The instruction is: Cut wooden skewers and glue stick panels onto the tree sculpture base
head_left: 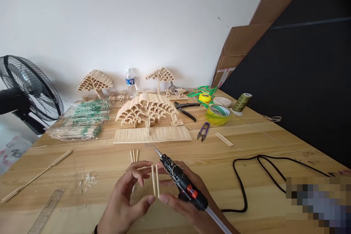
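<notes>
Over the wooden table [106,164], left hand [127,195] pinched one thin wooden stick [153,180] between thumb and fingertip. Right hand [194,174] gripped glue gun [183,181] plus second stick [157,182], just beside the first, likewise pinched.

Held sticks [153,180] before front tree model [146,109]; bottle [131,82] behind, between 2 rear tree models [95,79]; fan [30,84] left.

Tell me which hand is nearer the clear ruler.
Left. The left hand is to the right of the clear ruler; the right hand is farther right, beyond the left one, with the glue gun.
</notes>
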Available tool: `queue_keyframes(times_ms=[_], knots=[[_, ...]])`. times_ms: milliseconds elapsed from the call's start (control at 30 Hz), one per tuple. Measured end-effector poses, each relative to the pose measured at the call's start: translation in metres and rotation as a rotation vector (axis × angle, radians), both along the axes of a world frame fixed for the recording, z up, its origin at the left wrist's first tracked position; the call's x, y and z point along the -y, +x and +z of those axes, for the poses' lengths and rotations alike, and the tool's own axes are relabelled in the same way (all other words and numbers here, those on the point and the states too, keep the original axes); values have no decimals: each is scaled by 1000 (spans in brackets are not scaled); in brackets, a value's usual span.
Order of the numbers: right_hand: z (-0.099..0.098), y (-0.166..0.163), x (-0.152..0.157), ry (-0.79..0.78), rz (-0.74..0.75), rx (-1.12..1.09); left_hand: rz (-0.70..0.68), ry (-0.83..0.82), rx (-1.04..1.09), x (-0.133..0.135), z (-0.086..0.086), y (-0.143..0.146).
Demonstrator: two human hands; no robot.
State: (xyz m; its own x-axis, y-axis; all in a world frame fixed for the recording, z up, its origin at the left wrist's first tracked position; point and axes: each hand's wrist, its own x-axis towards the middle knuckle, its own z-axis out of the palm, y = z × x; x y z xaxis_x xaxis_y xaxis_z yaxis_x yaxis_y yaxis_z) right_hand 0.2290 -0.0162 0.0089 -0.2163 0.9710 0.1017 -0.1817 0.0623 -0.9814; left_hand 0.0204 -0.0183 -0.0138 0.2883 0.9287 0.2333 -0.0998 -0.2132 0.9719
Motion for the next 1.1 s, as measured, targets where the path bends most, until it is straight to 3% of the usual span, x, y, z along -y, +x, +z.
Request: queue_keyframes(times_ms=[333,1100], knots=[[5,8,0,19,58,140,28,1,-151,4,10,0],[4,7,1,67,53,173,14,12,-172,4,15,0]])
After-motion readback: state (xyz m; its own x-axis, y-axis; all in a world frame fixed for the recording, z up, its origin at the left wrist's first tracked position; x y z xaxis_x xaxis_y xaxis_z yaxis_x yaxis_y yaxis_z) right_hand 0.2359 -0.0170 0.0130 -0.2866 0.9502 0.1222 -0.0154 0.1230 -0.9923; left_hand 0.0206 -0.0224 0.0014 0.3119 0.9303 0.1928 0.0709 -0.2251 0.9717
